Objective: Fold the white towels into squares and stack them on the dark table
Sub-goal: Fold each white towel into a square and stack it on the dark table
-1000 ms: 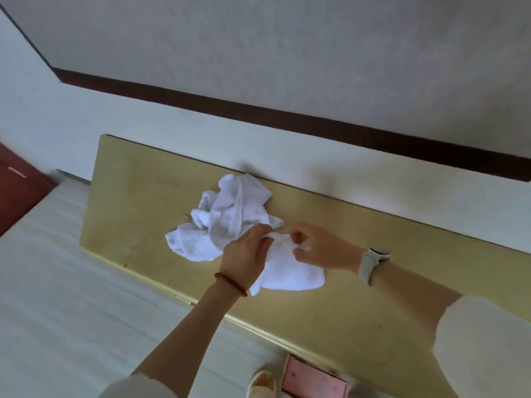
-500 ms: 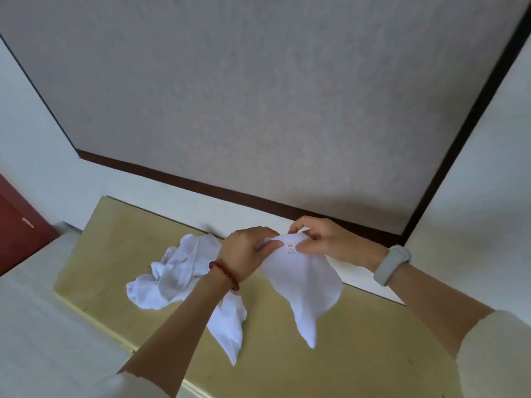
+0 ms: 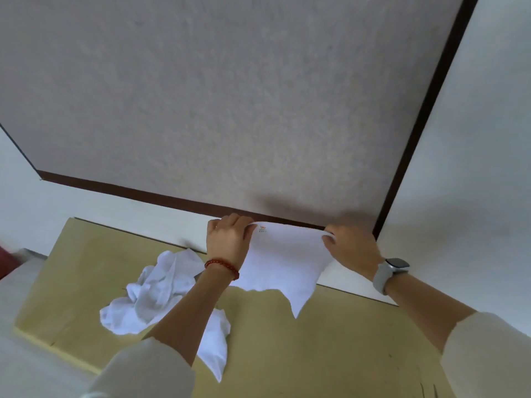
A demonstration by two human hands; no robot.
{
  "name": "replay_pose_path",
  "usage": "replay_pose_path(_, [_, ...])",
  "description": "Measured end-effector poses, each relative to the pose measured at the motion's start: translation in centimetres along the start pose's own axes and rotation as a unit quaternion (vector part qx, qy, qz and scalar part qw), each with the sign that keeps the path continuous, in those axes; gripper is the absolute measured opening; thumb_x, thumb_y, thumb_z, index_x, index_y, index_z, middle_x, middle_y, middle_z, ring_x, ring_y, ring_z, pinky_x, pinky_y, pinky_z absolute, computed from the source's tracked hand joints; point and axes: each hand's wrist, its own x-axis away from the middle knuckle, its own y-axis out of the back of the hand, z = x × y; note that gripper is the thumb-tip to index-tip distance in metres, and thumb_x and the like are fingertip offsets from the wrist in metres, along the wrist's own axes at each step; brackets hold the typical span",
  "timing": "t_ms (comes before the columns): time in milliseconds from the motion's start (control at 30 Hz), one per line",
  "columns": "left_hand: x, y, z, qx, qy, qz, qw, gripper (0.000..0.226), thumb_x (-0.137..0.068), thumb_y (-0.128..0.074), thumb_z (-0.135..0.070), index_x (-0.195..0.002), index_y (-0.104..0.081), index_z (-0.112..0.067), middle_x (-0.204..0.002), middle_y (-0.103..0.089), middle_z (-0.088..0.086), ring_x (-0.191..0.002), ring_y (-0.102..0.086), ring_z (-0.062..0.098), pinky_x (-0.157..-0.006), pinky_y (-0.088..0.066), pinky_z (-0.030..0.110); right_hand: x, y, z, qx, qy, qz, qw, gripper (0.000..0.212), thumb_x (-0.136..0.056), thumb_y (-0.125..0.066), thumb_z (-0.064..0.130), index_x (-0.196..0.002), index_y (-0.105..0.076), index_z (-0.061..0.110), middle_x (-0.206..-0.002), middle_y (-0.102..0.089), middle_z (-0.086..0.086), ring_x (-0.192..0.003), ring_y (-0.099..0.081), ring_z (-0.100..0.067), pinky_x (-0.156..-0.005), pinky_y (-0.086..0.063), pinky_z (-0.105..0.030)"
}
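1. Since a second ago the white towel [image 3: 281, 259] has come up off the yellow-tan tabletop [image 3: 330, 340], where both hands were picking at it beside the crumpled pile of towels [image 3: 161, 294]. It now hangs in the air above the tabletop's far edge, stretched flat between the hands.
2. The left hand [image 3: 227, 242] pinches the towel's upper left corner, fingers curled over the top hem. The right hand [image 3: 353, 248] pinches the upper right corner, its thumb [image 3: 329, 239] pressed on the cloth's front.
3. This looks like the opening-out step: one towel is singled out and squared up, but no fold is made yet and no stack shows on the tabletop.
4. The held towel is thin, plain white and fairly smooth, taut along the top, with a small coloured mark [image 3: 262, 228] just beside the left hand. Its lower edge hangs uneven, one corner drooping to a point.
5. The pile lies rumpled on the tabletop, left of the held towel and partly behind the left forearm.
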Motion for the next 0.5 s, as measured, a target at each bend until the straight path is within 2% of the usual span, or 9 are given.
replay_pose_path(67, [-0.4, 0.1, -0.2, -0.005, 0.013, -0.044, 0.999, 0.027, -0.084, -0.046, -0.026, -0.075, -0.069, -0.016, -0.065, -0.062, -0.001, -0.056, -0.057, 0.022, -0.069, -0.03, 0.029, 0.2, -0.3, 0.0, -0.042, -0.009, -0.119, 0.992, 0.021, -0.092, -0.045, 0.022, -0.084, -0.058, 0.009, -0.075, -0.06, -0.008, -0.068, -0.057, -0.028, -0.054, -0.033, -0.027])
replay_pose_path(133, [0.4, 0.1, -0.5, 0.002, -0.008, -0.091, 0.996, 0.022, -0.086, -0.047, -0.019, -0.081, -0.068, -0.014, -0.068, -0.061, 0.001, -0.059, -0.056, 0.023, -0.071, -0.03, 0.029, 1.0, -0.8, 0.0, -0.067, 0.036, -0.213, 0.974, 0.025, -0.089, -0.043, 0.022, -0.081, -0.062, 0.007, -0.071, -0.06, -0.007, -0.058, -0.057, -0.026, -0.048, -0.039, -0.025])
replay_pose_path(233, [4.5, -0.5, -0.7, 0.032, -0.066, -0.108, 0.991, 0.014, -0.085, -0.051, -0.01, -0.091, -0.059, -0.019, -0.073, -0.062, 0.001, -0.068, -0.053, 0.019, -0.075, -0.033, 0.032, 3.8, -2.4, -1.0, -0.086, 0.087, -0.239, 0.963, 0.026, -0.087, -0.04, 0.021, -0.083, -0.063, 0.008, -0.076, -0.062, -0.004, -0.064, -0.058, -0.02, -0.055, -0.046, -0.026])
replay_pose_path(300, [8.3, -1.5, -0.5, 0.055, -0.089, -0.067, 0.992, 0.015, -0.082, -0.053, -0.008, -0.09, -0.055, -0.021, -0.074, -0.064, 0.0, -0.073, -0.048, 0.016, -0.075, -0.033, 0.032, 6.3, -4.3, -1.9, -0.085, 0.085, -0.199, 0.973, 0.023, -0.085, -0.042, 0.02, -0.084, -0.062, 0.009, -0.079, -0.064, -0.004, -0.07, -0.059, -0.02, -0.062, -0.045, -0.026])
replay_pose_path(367, [11.9, -1.9, -0.5, 0.073, -0.103, -0.005, 0.992, 0.015, -0.08, -0.054, -0.009, -0.087, -0.054, -0.021, -0.074, -0.064, -0.001, -0.076, -0.046, 0.016, -0.075, -0.033, 0.032, 9.0, -6.4, -2.8, -0.095, 0.062, -0.153, 0.982, 0.011, -0.081, -0.052, 0.012, -0.081, -0.063, 0.01, -0.079, -0.065, -0.003, -0.071, -0.061, -0.022, -0.065, -0.043, -0.027])
replay_pose_path(433, [16.6, -2.9, -0.6, 0.107, -0.096, 0.094, 0.985, 0.013, -0.077, -0.05, -0.012, -0.083, -0.059, -0.021, -0.072, -0.064, -0.001, -0.078, -0.047, 0.015, -0.074, -0.035, 0.029, 12.5, -9.8, -3.5, -0.099, 0.033, -0.071, 0.992, 0.007, -0.074, -0.062, 0.005, -0.077, -0.064, 0.01, -0.075, -0.066, -0.001, -0.069, -0.063, -0.024, -0.065, -0.047, -0.03])
replay_pose_path(500, [21.0, -3.1, -1.1, 0.121, -0.08, 0.226, 0.963, 0.02, -0.075, -0.046, -0.018, -0.075, -0.066, -0.02, -0.07, -0.063, -0.004, -0.077, -0.054, 0.014, -0.072, -0.037, 0.025, 16.2, -12.8, -3.7, -0.108, 0.014, 0.046, 0.993, 0.008, -0.077, -0.057, 0.009, -0.078, -0.065, 0.01, -0.075, -0.067, -0.002, -0.069, -0.064, -0.026, -0.067, -0.049, -0.031])
